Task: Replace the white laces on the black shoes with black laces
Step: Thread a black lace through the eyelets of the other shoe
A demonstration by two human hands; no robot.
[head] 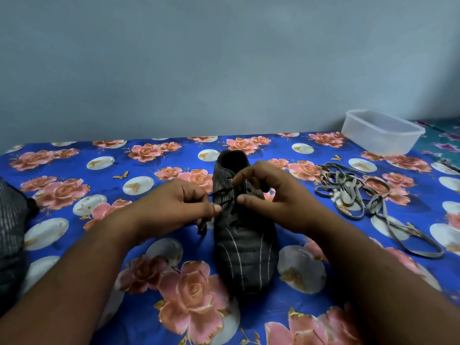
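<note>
So the whole thing sits on a bright blue bedsheet with pink roses and white circles (154, 245), pushed up against a plain grey-blue wall (199, 58). Far right corner has a clear rectangular plastic tub (382, 135), can't tell if anything's in it. No readable logos or writing anywhere. Black shoe with thin pale stripes (245, 250) is dead centre, toe towards the camera. Left hand (174, 207) is pinching a strand of thin black lace (225, 192) just off the shoe's left side, loose end dangling below the fingers. Right hand (271, 195) hovers over the eyelets, thumb and forefinger apart, other fingers curled, maybe around lace, hard to say. The pulled-out greyish-white flat laces (358, 195) lie in a tangle to the right
</note>
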